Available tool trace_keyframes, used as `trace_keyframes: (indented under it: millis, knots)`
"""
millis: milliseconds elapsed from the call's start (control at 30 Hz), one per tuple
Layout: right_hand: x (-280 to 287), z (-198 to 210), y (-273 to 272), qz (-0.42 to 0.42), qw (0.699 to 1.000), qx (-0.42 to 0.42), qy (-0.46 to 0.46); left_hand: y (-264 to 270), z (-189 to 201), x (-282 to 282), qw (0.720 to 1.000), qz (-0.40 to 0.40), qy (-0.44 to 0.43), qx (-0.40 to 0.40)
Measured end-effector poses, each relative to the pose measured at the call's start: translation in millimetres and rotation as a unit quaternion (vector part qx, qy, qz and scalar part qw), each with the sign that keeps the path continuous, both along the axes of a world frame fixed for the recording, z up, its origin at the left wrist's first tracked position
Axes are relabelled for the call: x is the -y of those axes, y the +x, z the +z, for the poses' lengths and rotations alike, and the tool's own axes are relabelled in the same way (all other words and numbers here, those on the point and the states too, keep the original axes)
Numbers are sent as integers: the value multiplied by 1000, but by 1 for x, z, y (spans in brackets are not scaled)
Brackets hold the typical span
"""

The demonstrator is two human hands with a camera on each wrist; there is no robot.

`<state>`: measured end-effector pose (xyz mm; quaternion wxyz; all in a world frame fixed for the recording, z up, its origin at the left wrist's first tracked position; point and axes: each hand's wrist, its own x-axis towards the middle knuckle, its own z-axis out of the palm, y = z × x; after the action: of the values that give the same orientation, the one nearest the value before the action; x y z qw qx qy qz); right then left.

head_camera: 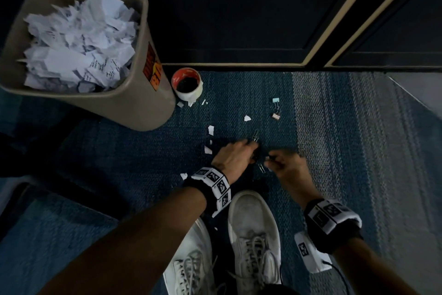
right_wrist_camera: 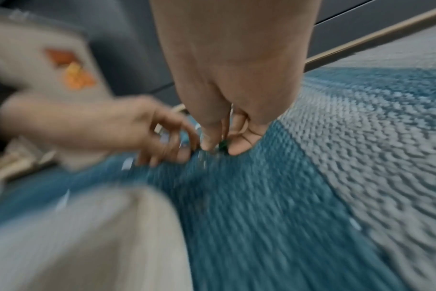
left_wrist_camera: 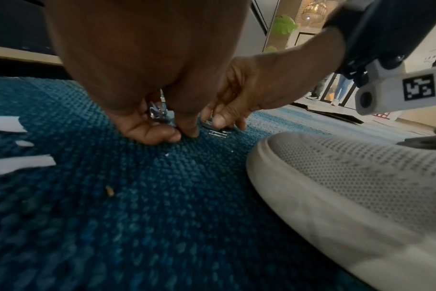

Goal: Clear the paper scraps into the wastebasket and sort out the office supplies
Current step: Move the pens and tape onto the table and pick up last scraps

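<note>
Pinching small clips off carpet (head_camera: 358, 127), both hands | wastebasket (head_camera: 143, 94), tape roll (head_camera: 189, 94) beyond

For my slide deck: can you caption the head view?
Both hands pick small clips off blue carpet beside a scrap-filled wastebasket.

Black wrist bands (head_camera: 333, 225) bearing white square-coded marker tiles are worn on both bare forearms; white perforated lace-up sneakers (head_camera: 254, 237) are worn on the feet.
</note>
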<state>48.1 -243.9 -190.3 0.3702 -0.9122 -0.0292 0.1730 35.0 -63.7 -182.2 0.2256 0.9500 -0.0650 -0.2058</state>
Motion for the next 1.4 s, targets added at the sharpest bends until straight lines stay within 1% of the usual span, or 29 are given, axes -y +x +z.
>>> trace_keyframes:
  millis: [67,133,233,333,400,433,467,500,533,567,600,633,667,700,733,767,833,867,933,1000,1133,1267,1333,1400]
  knots:
    - [-3,-5,-8,48,996,22,-67,0,2,4,1000,-2,20,2]
    - [-9,-9,-17,80,990,40,-108,0,4,8,999,-8,47,1]
    - [-17,-8,-31,101,985,78,-115,-2,3,10,997,-14,81,1]
    - [-22,-1,-33,135,975,116,-132,-4,1,4,996,-7,85,-3]
    - [-24,9,-31,153,966,162,-132,-4,1,-1,997,13,69,-9]
    - [-26,16,-31,174,961,169,-132,-3,2,-4,998,37,48,-19]
    - [-27,21,-30,190,955,176,-142,-3,1,-9,997,71,18,-30]
    - [-27,22,-28,191,956,161,-151,-2,0,-14,993,112,-18,-46]
    - [-26,21,-25,171,965,130,-150,-1,-2,-19,983,158,-62,-64]
    - [-23,16,-21,133,975,108,-141,0,-3,-24,966,212,-119,-86]
    - [-20,12,-18,98,985,71,-123,1,-2,-29,939,266,-187,-112]
    - [-16,7,-14,58,993,38,-92,1,2,-32,906,312,-252,-134]
    - [-13,6,-12,12,998,13,-55,2,7,-35,875,345,-307,-147]
    - [-12,10,-8,-38,999,-9,-12,3,15,-38,849,362,-353,-152]
    - [-13,18,-4,-89,994,-39,46,3,26,-40,831,368,-389,-154]
    - [-14,30,0,-133,983,-69,109,4,39,-41,817,367,-418,-152]
    - [-19,64,8,-188,947,-118,234,4,68,-43,801,360,-456,-145]
    - [-22,84,11,-194,928,-136,289,5,83,-44,800,355,-465,-137]
    - [-25,128,15,-168,906,-155,356,5,116,-46,800,346,-476,-115]
    - [-26,166,20,-133,906,-155,371,4,155,-48,798,342,-488,-91]
    - [-33,246,28,-81,924,-122,353,-4,245,-51,809,342,-478,-28]
    - [-42,344,29,-9,942,-55,332,-27,349,-54,824,328,-459,54]
    - [-52,395,27,35,950,-13,310,-44,400,-58,836,320,-434,103]
    - [-68,446,20,76,951,24,299,-65,450,-63,852,318,-386,156]
